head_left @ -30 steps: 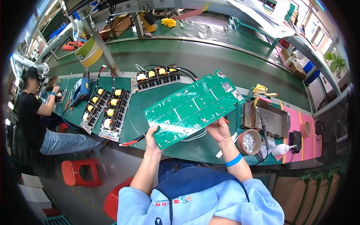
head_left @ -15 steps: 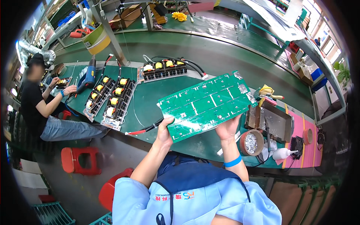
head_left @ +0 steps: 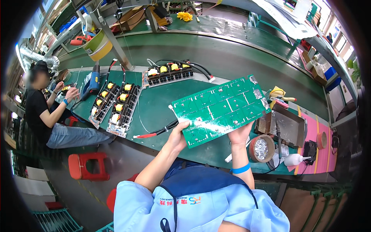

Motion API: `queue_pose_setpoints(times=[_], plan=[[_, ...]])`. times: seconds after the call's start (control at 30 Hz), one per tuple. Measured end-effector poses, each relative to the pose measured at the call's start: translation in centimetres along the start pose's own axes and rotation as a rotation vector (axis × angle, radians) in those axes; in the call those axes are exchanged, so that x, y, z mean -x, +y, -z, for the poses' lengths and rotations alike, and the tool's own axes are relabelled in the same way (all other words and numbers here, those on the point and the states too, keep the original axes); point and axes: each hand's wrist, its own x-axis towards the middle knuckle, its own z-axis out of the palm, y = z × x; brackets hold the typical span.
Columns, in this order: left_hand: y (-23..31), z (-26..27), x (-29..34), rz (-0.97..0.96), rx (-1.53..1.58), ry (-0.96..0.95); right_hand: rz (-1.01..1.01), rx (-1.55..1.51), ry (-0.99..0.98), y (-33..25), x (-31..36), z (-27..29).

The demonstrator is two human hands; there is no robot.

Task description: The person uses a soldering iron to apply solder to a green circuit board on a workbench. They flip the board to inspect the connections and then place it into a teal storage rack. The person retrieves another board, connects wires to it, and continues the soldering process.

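Note:
A large green circuit board [head_left: 220, 110] is held up in front of me, its solder side facing me and catching a bright glare. My left hand [head_left: 179, 136] grips its lower left edge, with the thumb on top. My right hand [head_left: 240, 135] supports the lower right edge from beneath; its fingers are mostly hidden behind the board. Black cables with red ends [head_left: 154, 133] run out from the board's left side. On the bench beyond stand finished-looking board assemblies with yellow-topped parts, two at the left [head_left: 124, 104] and one further back [head_left: 170, 73].
To the right are a metal tray [head_left: 288, 127], a soldering iron [head_left: 278, 133], a round tub of silvery bits [head_left: 261, 149] and a white squeeze bottle [head_left: 295, 159]. A heat gun [head_left: 94, 81] lies at the left, near a seated co-worker [head_left: 48, 108]. A red stool [head_left: 88, 166] stands on the floor.
The board and both my hands have shifted slightly right in the view, with the grip unchanged. The co-worker's hands have moved away from the heat gun.

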Motion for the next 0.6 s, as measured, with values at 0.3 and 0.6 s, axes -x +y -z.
queue_pose_setpoints(times=[0.3, 0.6], plan=[[0.4, 0.0, 1.5, 0.098, -0.332, -0.038, 0.080, -0.026, 0.040, -1.3, -0.2, 1.5], [14.3, -2.3, -1.1, -0.173, -0.983, 0.116, 0.038, -0.043, 0.188, -2.1, 3.1, 3.6]])
